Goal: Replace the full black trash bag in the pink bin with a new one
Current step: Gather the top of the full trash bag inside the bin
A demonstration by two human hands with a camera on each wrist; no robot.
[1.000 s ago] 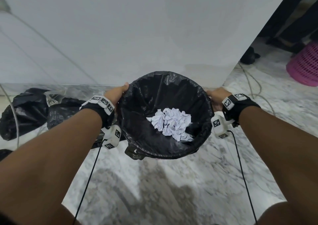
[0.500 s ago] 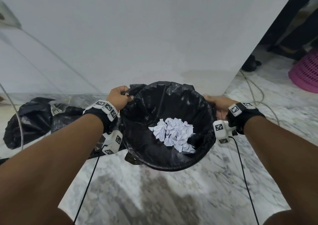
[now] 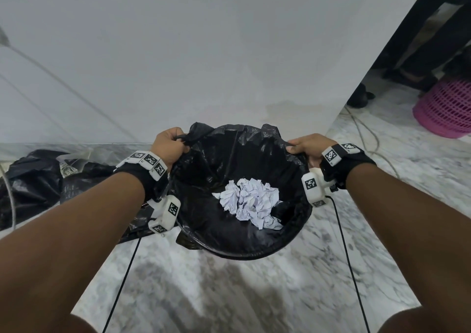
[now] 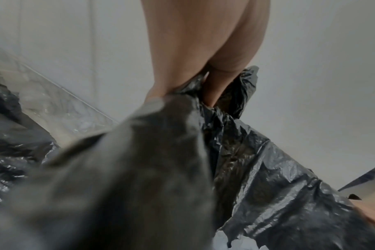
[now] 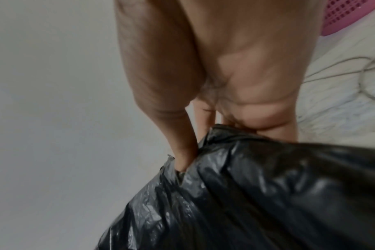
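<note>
A black trash bag (image 3: 229,169) lines a round bin on the marble floor, with crumpled white paper (image 3: 251,204) inside. The bag hides the bin's own colour. My left hand (image 3: 169,146) grips the bag's rim at the far left, bunching the plastic (image 4: 229,101). My right hand (image 3: 303,147) pinches the rim at the far right, thumb over the bag's edge (image 5: 203,148). The bag's far edge is lifted and gathered off the rim, while its near edge (image 3: 244,253) still wraps it.
A white wall (image 3: 204,52) stands right behind the bin. Black bags (image 3: 30,184) and clear plastic lie on the floor at the left. A pink mesh basket (image 3: 446,108) sits at the far right, with loose cables (image 3: 367,133) beside it.
Both hands have gone from resting on the bin's sides to gripping the bag's rim. The far edge of the bag has come up off the rim and is bunched.
</note>
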